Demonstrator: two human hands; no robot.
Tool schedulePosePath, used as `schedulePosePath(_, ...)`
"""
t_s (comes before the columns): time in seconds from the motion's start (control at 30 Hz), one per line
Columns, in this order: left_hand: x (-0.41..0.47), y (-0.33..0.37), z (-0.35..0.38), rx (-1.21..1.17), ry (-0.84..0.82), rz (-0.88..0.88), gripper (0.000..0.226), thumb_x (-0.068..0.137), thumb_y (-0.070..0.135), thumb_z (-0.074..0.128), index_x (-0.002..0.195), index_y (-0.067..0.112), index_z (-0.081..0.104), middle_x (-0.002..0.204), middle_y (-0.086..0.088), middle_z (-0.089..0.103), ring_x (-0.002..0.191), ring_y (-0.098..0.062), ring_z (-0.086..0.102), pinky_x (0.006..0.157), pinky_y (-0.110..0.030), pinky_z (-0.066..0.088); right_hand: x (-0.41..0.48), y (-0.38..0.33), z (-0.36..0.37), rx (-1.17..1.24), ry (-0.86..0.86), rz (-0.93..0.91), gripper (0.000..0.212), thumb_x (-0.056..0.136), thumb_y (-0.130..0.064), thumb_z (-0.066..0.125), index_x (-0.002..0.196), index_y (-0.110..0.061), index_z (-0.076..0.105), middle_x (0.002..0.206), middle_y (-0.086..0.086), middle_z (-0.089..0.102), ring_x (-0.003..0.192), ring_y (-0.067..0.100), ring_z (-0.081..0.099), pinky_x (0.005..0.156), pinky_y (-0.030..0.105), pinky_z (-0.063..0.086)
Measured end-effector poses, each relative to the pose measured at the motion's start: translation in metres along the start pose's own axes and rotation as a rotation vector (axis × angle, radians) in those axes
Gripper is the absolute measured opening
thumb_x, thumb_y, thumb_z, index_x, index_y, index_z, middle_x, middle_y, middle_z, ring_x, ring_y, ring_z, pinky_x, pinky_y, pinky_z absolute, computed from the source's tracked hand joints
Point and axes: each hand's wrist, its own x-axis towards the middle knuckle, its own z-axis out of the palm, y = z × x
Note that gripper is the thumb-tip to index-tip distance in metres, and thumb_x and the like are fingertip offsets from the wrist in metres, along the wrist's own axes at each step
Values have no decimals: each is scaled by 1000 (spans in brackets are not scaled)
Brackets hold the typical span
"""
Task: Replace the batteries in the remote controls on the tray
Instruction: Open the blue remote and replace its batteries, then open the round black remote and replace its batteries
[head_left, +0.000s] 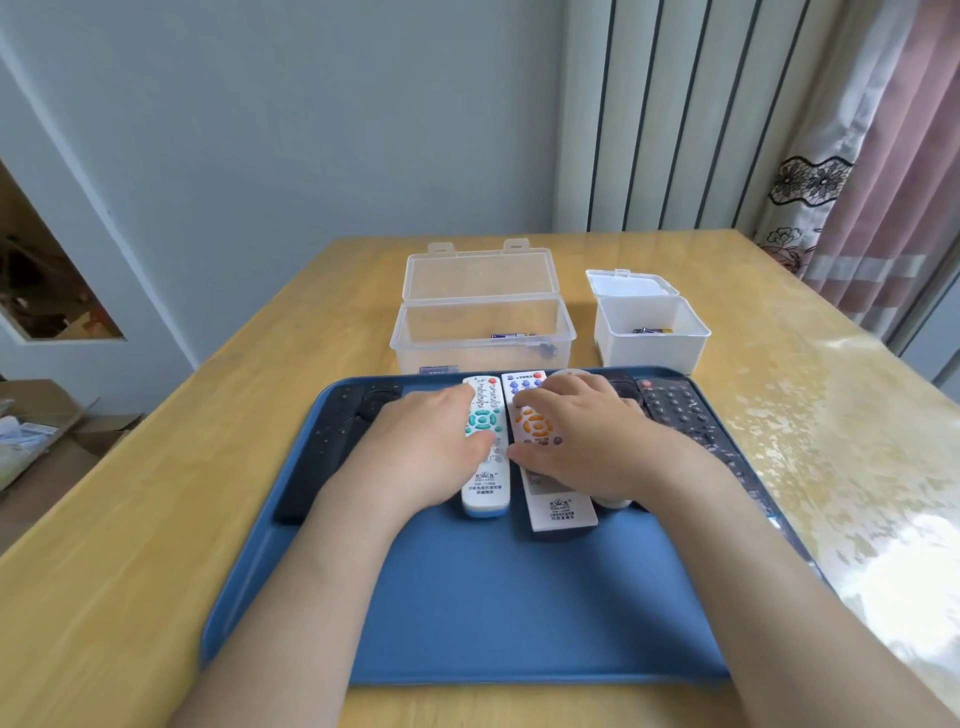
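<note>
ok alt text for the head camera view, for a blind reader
The left hand rests on a teal-buttoned white remote and the right hand on an orange-buttoned remote, among black remotes on a blue tray. Behind, two open plastic boxes hold batteries.

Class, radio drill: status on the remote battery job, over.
Left hand flat on teal-button remote, right hand flat on orange-button remote. Both face up on tray. Clear box and white box open beyond, batteries inside; nothing blocking.
</note>
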Motion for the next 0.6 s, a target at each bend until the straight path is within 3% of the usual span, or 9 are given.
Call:
schedulePosePath(0.13, 2, 4, 2, -17, -13, 6, 48, 91, 49, 52, 126, 16, 53, 127, -1, 58, 119, -22, 51, 92, -34, 42, -1, -3, 4, -89, 31, 22, 56, 95, -58, 39, 143, -29, 38, 150, -1, 33, 142, 22, 17, 107, 46, 27)
schedulePosePath(0.23, 5, 3, 3, -82, -9, 6, 38, 91, 48, 53, 116, 19, 57, 111, 0, 59, 111, -22, 53, 78, -32, 40, 1, -9, 9, -71, 117, -48, 43, 101, -43, 35, 141, -27, 41, 149, 0, 34, 142, 22, 19, 107, 47, 26)
schedulePosePath(0.33, 6, -3, 2, -177, -15, 23, 22, 91, 35, 53, 110, 27, 60, 109, 5, 62, 104, -20, 56, 75, -33, 43, 3, -20, 11, 108, 206, -200, 38, 103, -29, 36, 139, -24, 44, 148, -4, 37, 140, 14, 19, 111, 40, 23)
schedulePosePath(0.4, 5, -7, -2, -192, 33, 15, 27, 93, 28, 50, 117, 30, 60, 117, 6, 63, 109, -20, 56, 85, -35, 46, 2, -24, 12, 113, 149, -228, 40, 104, -34, 34, 141, -21, 40, 151, -4, 34, 142, 12, 15, 114, 41, 18)
schedulePosePath(0.47, 3, -14, -9, -177, 135, -77, 33, 94, 32, 51, 126, 34, 56, 124, 5, 60, 115, -21, 53, 90, -34, 45, 0, -24, 14, 43, 30, -201, 49, 104, -44, 29, 148, -22, 31, 161, -4, 17, 149, 12, 2, 118, 46, 9)
schedulePosePath(0.53, 4, -30, -16, -24, 186, -199, 38, 91, 39, 54, 128, 35, 53, 124, 3, 57, 119, -22, 49, 84, -32, 42, -1, -24, 18, -46, -44, -174, 58, 101, -52, 25, 152, -25, 22, 164, -3, 4, 151, 17, -6, 119, 49, 5)
schedulePosePath(0.6, 5, -43, -18, 106, 84, -310, 42, 86, 47, 57, 125, 32, 53, 125, 2, 53, 121, -22, 44, 78, -32, 38, -1, -26, 22, -105, -67, -170, 62, 99, -57, 22, 153, -28, 16, 164, -1, -1, 151, 19, -8, 119, 51, 3)
